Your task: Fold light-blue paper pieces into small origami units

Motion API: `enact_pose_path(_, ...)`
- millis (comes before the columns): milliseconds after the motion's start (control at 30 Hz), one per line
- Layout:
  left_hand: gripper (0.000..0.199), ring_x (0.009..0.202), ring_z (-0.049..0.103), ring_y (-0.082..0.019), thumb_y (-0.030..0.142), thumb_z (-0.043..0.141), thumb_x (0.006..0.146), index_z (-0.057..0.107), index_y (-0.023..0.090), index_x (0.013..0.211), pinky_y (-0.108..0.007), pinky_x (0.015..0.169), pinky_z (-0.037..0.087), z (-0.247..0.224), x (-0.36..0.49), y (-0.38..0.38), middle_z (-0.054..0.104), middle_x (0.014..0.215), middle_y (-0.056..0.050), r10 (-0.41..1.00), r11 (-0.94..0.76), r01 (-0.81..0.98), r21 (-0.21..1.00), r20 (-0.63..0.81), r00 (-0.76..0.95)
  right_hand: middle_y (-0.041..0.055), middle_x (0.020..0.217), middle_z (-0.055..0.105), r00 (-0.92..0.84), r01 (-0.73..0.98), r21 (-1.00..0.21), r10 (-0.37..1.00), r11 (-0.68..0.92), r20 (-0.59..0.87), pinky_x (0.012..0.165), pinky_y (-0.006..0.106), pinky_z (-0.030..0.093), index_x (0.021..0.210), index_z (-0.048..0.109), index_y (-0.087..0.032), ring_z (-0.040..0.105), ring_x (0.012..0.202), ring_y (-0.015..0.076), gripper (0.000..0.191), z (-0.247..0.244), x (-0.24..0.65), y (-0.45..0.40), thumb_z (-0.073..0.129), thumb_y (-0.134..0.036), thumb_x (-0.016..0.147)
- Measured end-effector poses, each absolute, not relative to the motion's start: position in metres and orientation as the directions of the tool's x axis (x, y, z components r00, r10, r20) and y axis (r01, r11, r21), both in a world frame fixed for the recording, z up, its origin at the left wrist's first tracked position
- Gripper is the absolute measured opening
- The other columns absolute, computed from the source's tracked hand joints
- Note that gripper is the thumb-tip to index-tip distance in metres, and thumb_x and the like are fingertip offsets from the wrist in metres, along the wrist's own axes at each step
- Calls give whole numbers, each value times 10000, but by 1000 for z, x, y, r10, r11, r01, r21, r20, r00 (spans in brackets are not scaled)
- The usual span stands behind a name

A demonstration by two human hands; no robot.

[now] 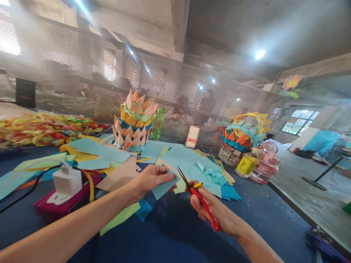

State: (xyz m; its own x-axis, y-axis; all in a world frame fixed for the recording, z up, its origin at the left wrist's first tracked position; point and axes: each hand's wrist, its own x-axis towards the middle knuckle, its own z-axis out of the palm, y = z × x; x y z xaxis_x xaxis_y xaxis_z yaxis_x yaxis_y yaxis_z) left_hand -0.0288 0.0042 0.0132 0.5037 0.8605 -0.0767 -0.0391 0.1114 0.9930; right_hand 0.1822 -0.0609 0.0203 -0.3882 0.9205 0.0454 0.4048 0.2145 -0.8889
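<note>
A small piece of light blue paper [163,189] is pinched in my left hand [153,179], over the middle of the dark blue table. Close by on the right, my right hand [205,202] grips a pair of red-handled scissors [204,206]. Their dark blades point up and left toward the paper, apart from it as far as I can see. Behind both hands lie large light blue sheets [179,159], with folded light blue pieces [216,173] on top. Green paper [120,219] and a darker blue scrap [144,210] lie under my left forearm.
A purple power strip [65,197] with a white charger [67,180] sits at left. Behind stand a layered paper basket [133,124], a green bottle [157,124] and a colourful paper heap [49,128]. At right are another paper basket [233,146], a yellow-labelled bottle [246,164] and a pink jar [265,166].
</note>
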Motion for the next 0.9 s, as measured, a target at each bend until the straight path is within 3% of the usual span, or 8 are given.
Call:
enact_pose_path(167,261,563,605,-119,394,671,685,666,133,695,-212,560,446,13,-29,3,695,667,-48,862,112,-34,993,-80,501,-34,699,362,-401,432,-880,916,198,9,498,191,297,872,473,-191,281,558,74,326,15,180,-58,470,-515,829)
enact_pose_path(400,249,636,636,-146,381,688,666,685,145,744,-233,623,468,10,-28,6,702,694,-50,858,139,-93,986,-73,508,-32,679,365,-409,381,-908,912,176,5,461,179,264,853,491,-191,275,545,73,316,6,181,-54,500,-504,810)
enact_pose_path(633,251,584,607,-135,379,683,656,671,137,720,-233,581,453,10,-29,4,689,670,-45,850,132,-77,988,-73,521,-35,652,361,-417,387,-903,909,185,8,466,184,288,885,515,-186,272,533,75,327,6,179,-55,529,-499,792)
enact_pose_path(900,187,532,583,-109,334,675,671,657,148,662,-207,543,442,14,-28,2,681,621,-11,864,125,-78,989,-70,498,-30,709,379,-469,390,-895,883,215,8,500,218,336,932,493,-187,284,532,76,401,18,179,-62,426,-568,826)
